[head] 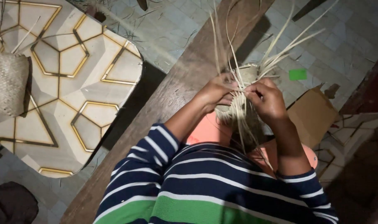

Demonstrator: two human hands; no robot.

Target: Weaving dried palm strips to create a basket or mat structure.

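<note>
Pale dried fibre makes up the half-woven basket (238, 105) held at the middle of the view, its loose strips (276, 45) fanning up and away from its rim. The left hand (216, 92) is closed on the basket's left side, fingers pinching strips against the weave. The right hand (267, 98) is closed too, its fingertips gripping a few strips at the basket's top edge, the two hands nearly touching. More strips hang down below the basket over the person's lap, in front of the striped navy, white and green shirt (205, 186).

Behind the basket a long brown wooden plank (156, 112) runs on a slant, its far end passing under the fanned strips. Left of the basket, past the plank and a dark gap, lies a cream panel with gold geometric lines (68, 83), its rounded edge facing the plank. A finished woven piece (6, 83) rests on the panel's far left edge. Right of the basket a cardboard flap (311, 116) lies just beside the right wrist, and a small green square (297, 74) sits on the tiled floor (346, 37) above it. The floor beyond the basket's upper right gives the loose strips free space, while the cardboard crowds the right forearm
</note>
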